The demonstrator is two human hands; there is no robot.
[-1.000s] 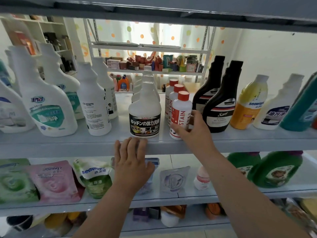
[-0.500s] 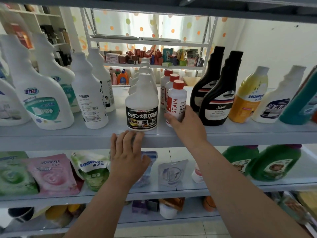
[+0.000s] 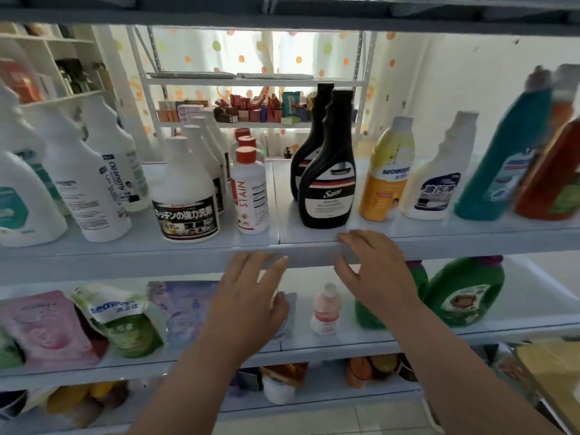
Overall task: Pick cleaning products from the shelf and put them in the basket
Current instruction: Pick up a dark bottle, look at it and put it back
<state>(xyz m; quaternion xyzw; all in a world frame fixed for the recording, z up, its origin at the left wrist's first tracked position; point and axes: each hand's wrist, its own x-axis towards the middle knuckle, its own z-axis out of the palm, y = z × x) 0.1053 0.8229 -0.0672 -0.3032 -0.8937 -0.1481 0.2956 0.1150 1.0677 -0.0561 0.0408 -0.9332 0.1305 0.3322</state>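
Observation:
Cleaning bottles line the grey shelf (image 3: pixel 439 243). A white red-capped STAIN bottle (image 3: pixel 251 193) stands at the front centre, beside a white bottle with a black Japanese label (image 3: pixel 185 196). Right of them stand two black bottles (image 3: pixel 326 183), a yellow seaways bottle (image 3: pixel 386 174) and a white spray bottle (image 3: pixel 436 180). My right hand (image 3: pixel 376 268) hovers open at the shelf's front edge, just below the black bottles, holding nothing. My left hand (image 3: pixel 248 296) is open in front of the lower shelf, fingertips near the upper shelf's edge. No basket is in view.
Large white bottles (image 3: pixel 84 183) fill the shelf's left side; teal and orange bottles (image 3: pixel 508 164) lean at the right. The lower shelf holds refill pouches (image 3: pixel 125 321), a small pink bottle (image 3: pixel 326 312) and green jugs (image 3: pixel 464 293). A yellow object (image 3: pixel 552 368) sits at bottom right.
My right hand has let go of the STAIN bottle and pulled back to the right, down to the shelf edge. The bottle stays on the shelf. The view has shifted.

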